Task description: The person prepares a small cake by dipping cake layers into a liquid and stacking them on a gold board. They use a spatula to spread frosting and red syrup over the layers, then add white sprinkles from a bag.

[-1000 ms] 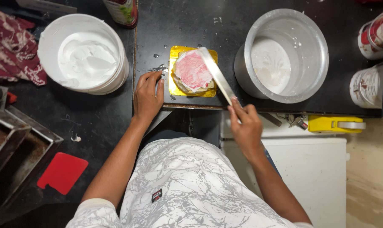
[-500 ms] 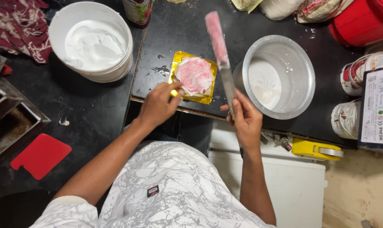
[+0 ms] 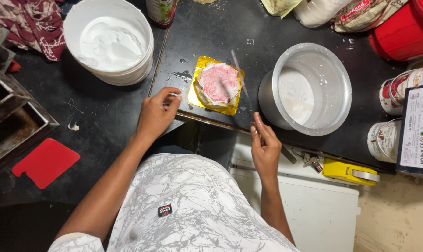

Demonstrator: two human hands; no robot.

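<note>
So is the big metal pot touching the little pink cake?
Apart. The head view shows bare black counter between the metal pot and the pink cake.

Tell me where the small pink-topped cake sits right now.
In the head view, the cake sits on a gold board at the dark counter's front edge, between the white bucket and the metal pot.

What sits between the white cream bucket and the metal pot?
The head view shows a small pink-topped cake on a gold board, between bucket and pot.

Labelled tins [image 3: 398, 93]; snack packet [image 3: 361, 14]
</note>
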